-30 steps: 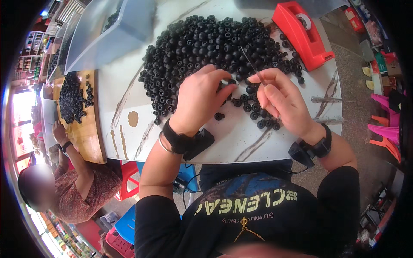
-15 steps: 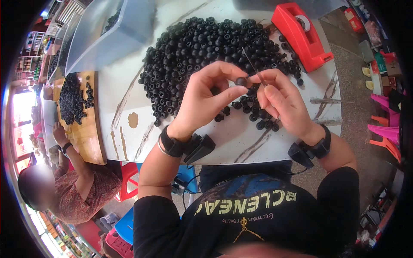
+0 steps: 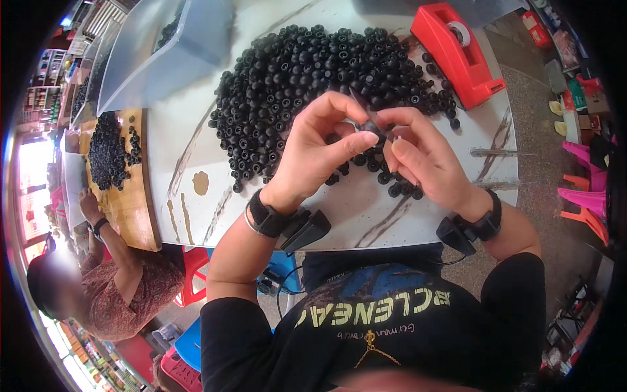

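In front of my chest, my left hand [image 3: 317, 147] pinches a small black domed part [image 3: 372, 129] between thumb and fingertips. My right hand [image 3: 428, 157] is closed around a thin, pointed metal tool [image 3: 356, 100], whose blade crosses against the black part. Fingers hide most of the tool's handle, so its exact kind is unclear. Both hands meet above the near edge of a large heap of similar black round parts [image 3: 294, 78]. Some of these show hollow undersides, others smooth domes.
The heap lies on a white marbled table [image 3: 209, 157]. A red tape dispenser [image 3: 467, 65] stands at the far right, with a slim metal tool [image 3: 503, 153] nearer. Translucent bins [image 3: 147, 72] are at far left. Another person [image 3: 124, 281] sits at a wooden table [image 3: 140, 209] with more parts.
My right hand has moved slightly left toward my left hand. The tool's blade has swung in against the black part, which has tilted a little.
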Tool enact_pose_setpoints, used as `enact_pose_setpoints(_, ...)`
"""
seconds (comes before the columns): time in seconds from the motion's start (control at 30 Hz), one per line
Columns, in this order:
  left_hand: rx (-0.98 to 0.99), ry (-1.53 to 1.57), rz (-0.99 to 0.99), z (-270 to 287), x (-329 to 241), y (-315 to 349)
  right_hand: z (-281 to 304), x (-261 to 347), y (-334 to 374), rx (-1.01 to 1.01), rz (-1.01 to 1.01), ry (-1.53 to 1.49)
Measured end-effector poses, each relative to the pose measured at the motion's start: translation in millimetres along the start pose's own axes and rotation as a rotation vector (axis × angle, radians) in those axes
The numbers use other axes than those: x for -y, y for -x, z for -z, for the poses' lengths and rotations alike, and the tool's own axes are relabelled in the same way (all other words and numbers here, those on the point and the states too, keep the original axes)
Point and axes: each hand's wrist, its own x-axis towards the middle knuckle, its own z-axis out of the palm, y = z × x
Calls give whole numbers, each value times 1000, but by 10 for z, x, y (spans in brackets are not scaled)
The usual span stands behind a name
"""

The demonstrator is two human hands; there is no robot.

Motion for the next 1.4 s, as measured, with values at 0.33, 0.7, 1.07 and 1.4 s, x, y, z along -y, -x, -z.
enact_pose_setpoints(0.33, 19, 100, -32, 13, 7, -4, 9, -72, 18, -19, 117, 219)
enact_pose_setpoints(0.7, 29, 180, -29, 17, 81, -32, 0, -27, 20, 32, 42, 48)
enact_pose_setpoints(1.07, 7, 90, 8, 38, 12, 2, 57, 14, 13, 63, -44, -172)
enact_pose_setpoints(1.4, 54, 207, 110, 11, -2, 15, 3, -4, 20, 7, 67, -106)
